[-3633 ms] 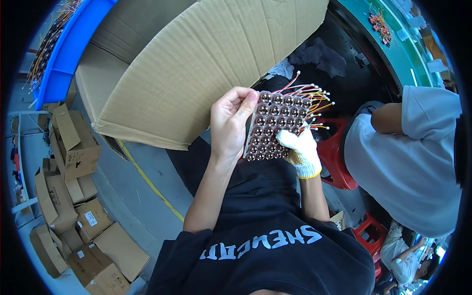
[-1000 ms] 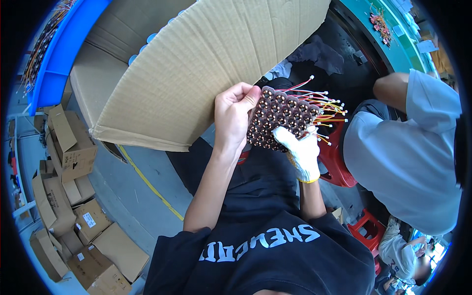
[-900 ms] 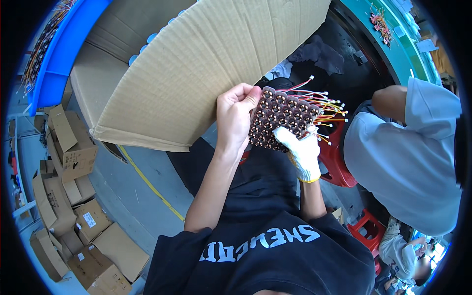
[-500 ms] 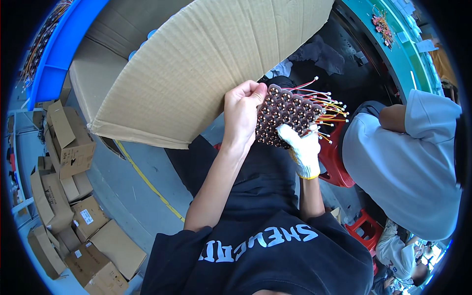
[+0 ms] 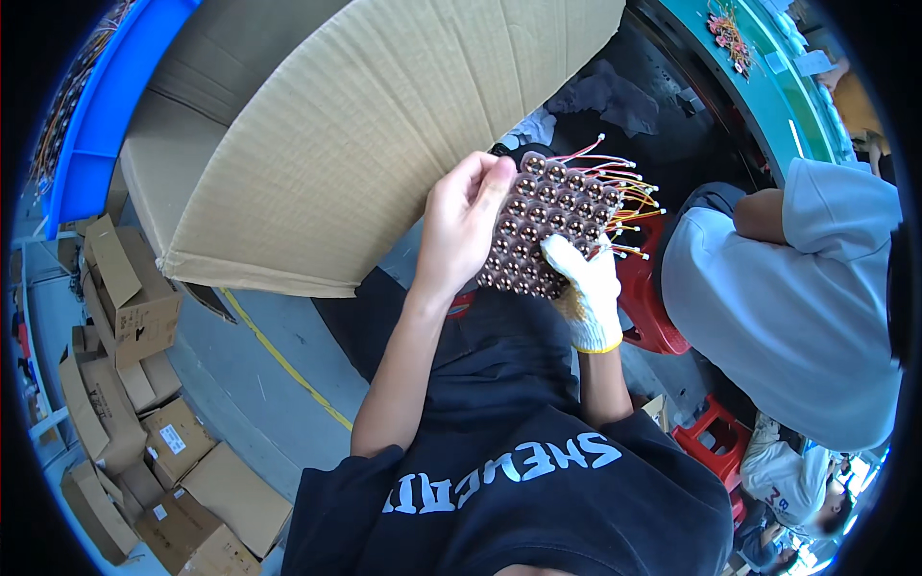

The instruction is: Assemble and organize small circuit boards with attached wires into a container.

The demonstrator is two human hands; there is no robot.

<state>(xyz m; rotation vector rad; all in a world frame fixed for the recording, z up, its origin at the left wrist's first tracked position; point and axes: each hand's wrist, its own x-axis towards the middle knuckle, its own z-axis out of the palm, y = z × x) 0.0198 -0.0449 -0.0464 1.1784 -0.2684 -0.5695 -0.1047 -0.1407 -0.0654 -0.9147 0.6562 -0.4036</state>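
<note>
Observed panel of copper-coloured domes at centre of view, held up at a slant. Noted red, white and yellow wires with pale ends, splaying from the panel's right side. Found bare left hand closed on the left edge near the upper corner, with other fingers partly hidden behind the thumb. Found gloved right hand gripping the lower right side, with thumb laid over the domes and fingers mostly out of sight. Saw open carton behind the left hand, blue bin at far upper left, stacked boxes along the left. Recorded red stool and seated co-worker at right, green bench at upper right.
</note>
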